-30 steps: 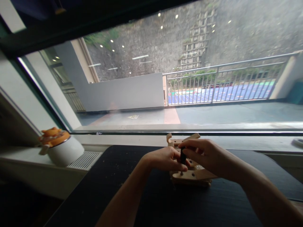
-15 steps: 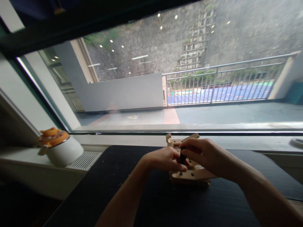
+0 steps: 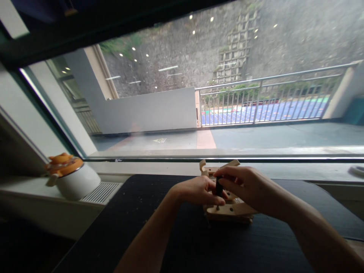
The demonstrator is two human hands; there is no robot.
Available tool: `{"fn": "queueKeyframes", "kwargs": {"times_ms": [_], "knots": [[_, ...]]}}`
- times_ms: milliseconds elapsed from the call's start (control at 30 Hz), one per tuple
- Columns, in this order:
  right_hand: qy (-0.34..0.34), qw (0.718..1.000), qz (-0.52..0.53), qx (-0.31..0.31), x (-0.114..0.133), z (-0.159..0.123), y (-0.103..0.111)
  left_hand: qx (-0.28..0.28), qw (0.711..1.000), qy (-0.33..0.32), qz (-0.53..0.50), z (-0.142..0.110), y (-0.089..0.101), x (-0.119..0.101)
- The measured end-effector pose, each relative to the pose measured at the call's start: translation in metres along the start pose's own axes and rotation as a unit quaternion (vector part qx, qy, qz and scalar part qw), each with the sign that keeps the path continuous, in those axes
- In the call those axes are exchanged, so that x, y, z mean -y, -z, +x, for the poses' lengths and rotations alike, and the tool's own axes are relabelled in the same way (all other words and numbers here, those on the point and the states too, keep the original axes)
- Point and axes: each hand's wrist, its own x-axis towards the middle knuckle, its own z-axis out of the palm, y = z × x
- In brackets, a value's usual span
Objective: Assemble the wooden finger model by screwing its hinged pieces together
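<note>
Between the fingertips of my right hand (image 3: 246, 185) is the top of a short black screwdriver (image 3: 218, 186), held upright. My left hand (image 3: 196, 190) closes its thumb and fingers round the lower part of the same handle; its fingertips are partly hidden. Beneath both hands lies a wooden assembly (image 3: 230, 218) of pale strips and plates with round dark holes. A small metal screw (image 3: 217, 208) shows on its near strip, just under my left thumb. Whether the screwdriver's tip touches a screw is hidden. A curved wooden hook (image 3: 202, 165) sticks up at the assembly's far left.
The assembly rests on a black table (image 3: 136, 212) with small crumbs on its left side. Behind runs a white windowsill (image 3: 159, 167) below a large window. A white pot with an orange lid (image 3: 76, 182) stands at left beside a vent grille (image 3: 101, 192).
The screwdriver's handle and my right fingertips have shifted very slightly. My left hand and the wooden assembly stay where they were.
</note>
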Motion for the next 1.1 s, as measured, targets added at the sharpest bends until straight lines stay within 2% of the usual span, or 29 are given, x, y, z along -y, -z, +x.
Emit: {"fn": "queueKeyframes", "kwargs": {"times_ms": [333, 467, 533, 700, 1100], "knots": [[-0.013, 1.000, -0.022, -0.016, -0.0035, 0.0016, -0.0009, -0.009, 0.999, 0.032, 0.011, -0.0013, -0.0004, -0.0036], [-0.034, 0.999, -0.008, -0.018, -0.0039, 0.0016, -0.0035, -0.002, 1.000, 0.011, -0.007, -0.0014, -0.0003, -0.0029], [-0.025, 1.000, -0.006, -0.013, -0.0027, 0.0015, -0.0038, 0.001, 1.000, 0.000, -0.012, -0.0011, -0.0005, -0.0016], [0.019, 1.000, 0.009, -0.003, -0.0003, 0.0019, -0.0030, -0.007, 1.000, 0.017, 0.001, -0.0007, -0.0008, -0.0003], [-0.017, 0.999, -0.051, -0.006, -0.0055, 0.0034, -0.0035, -0.006, 1.000, 0.026, 0.014, -0.0012, -0.0005, -0.0026]]}}
